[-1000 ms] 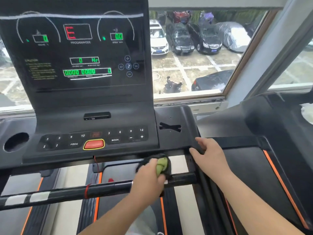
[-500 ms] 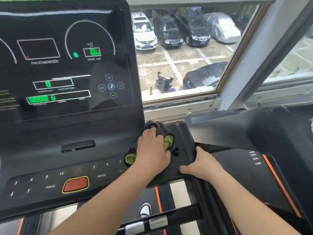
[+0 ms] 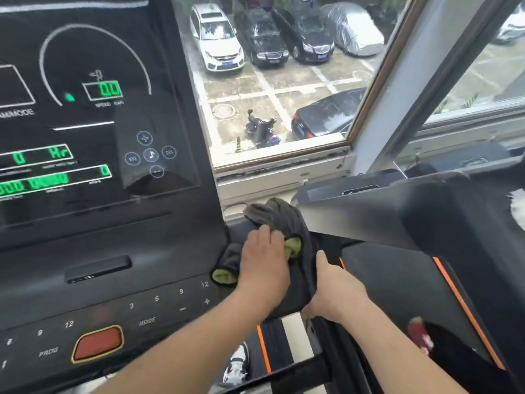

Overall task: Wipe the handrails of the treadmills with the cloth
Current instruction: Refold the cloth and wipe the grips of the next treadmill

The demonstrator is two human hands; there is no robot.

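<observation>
A dark grey cloth (image 3: 279,216) with a green underside lies bunched on the right wing of the treadmill console (image 3: 295,302), beside the display. My left hand (image 3: 262,265) lies on top of the cloth, fingers bent over the bunch, pressing it onto the black surface. Just to its right, my right hand (image 3: 335,291) grips the console's right edge, fingers curled over the rim and thumb pointing up. The black front handrail (image 3: 301,371) crosses below both forearms, partly hidden by them.
The lit display (image 3: 85,109) and button panel with a red stop button (image 3: 98,344) fill the left. A neighbouring treadmill (image 3: 426,223) with orange trim stands close on the right. Behind is a window (image 3: 284,95) over a car park. A shoe (image 3: 235,365) shows below.
My left hand lifted the cloth off the front handrail onto the console's right wing and pushed it further forward. My right hand stayed on the console's right edge. The view moved closer and rightward.
</observation>
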